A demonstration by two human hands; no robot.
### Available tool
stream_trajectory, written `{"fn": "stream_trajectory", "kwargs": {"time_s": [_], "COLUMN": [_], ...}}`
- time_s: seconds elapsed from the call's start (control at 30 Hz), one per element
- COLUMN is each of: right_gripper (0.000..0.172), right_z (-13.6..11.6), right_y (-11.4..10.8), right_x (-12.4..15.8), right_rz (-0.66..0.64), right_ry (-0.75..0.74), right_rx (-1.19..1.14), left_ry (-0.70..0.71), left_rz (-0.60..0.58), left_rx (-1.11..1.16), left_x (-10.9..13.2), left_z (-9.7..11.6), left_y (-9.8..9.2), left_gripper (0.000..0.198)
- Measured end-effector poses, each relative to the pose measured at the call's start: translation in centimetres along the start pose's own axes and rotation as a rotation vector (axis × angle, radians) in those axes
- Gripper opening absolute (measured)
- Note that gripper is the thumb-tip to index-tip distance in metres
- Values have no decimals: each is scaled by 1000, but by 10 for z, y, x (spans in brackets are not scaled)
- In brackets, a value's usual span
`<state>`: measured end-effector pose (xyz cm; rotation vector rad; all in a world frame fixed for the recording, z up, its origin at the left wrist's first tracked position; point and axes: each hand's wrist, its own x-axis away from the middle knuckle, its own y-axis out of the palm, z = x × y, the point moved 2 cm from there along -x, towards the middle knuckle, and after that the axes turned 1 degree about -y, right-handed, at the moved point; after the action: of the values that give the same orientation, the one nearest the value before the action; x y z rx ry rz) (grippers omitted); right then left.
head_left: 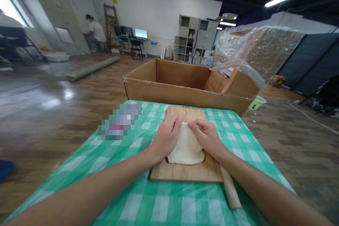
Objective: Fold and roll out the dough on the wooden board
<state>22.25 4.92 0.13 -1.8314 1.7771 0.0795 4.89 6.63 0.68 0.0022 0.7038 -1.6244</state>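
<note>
A pale slab of dough (186,148) lies on a wooden cutting board (185,171) on a table with a green and white checked cloth (148,201). My left hand (165,137) grips the dough's left side with its fingers curled over the far edge. On the dough's right side rests my right hand (208,137), its fingers also curled onto the far edge. The fingertips of both hands nearly meet at the top of the dough. A wooden rolling pin (231,190) lies just right of the board, partly under my right forearm.
A large open cardboard box (185,88) stands beyond the table's far edge, with plastic-wrapped cardboard (254,53) at its right. A blurred-out item (119,122) lies on the cloth at the left. A person stands far off at the back left near desks and shelves.
</note>
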Motion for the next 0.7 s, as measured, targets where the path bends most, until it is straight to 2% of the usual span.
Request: {"fn": "stream_trajectory", "kwargs": {"time_s": [0.1, 0.23, 0.37, 0.43, 0.53, 0.63, 0.7], "right_gripper": [34, 36, 44, 49, 53, 55, 54], "right_z": [-8, -12, -8, -5, -1, 1, 2], "right_y": [2, 4, 4, 4, 4, 4, 5], "right_x": [2, 3, 2, 2, 2, 2, 0], "right_rz": [-60, -73, -34, -56, -98, -36, -9], "right_ry": [-105, -71, 38, 79, 77, 56, 101], "right_rx": [130, 68, -26, -43, 11, 52, -16], "left_ry": [-9, -3, 17, 28, 38, 27, 10], "left_rz": [-42, -105, -65, -55, -42, -20, 4], "left_rx": [30, 96, 104, 61, -2, -1, 13], "left_x": [-2, -1, 3, 4, 4, 3, 2], "left_z": [-4, -7, -5, -4, -2, -2, -2], "left_y": [0, 0, -1, -2, -3, -3, -3], "left_gripper": [42, 37, 32, 31, 30, 31, 32]}}
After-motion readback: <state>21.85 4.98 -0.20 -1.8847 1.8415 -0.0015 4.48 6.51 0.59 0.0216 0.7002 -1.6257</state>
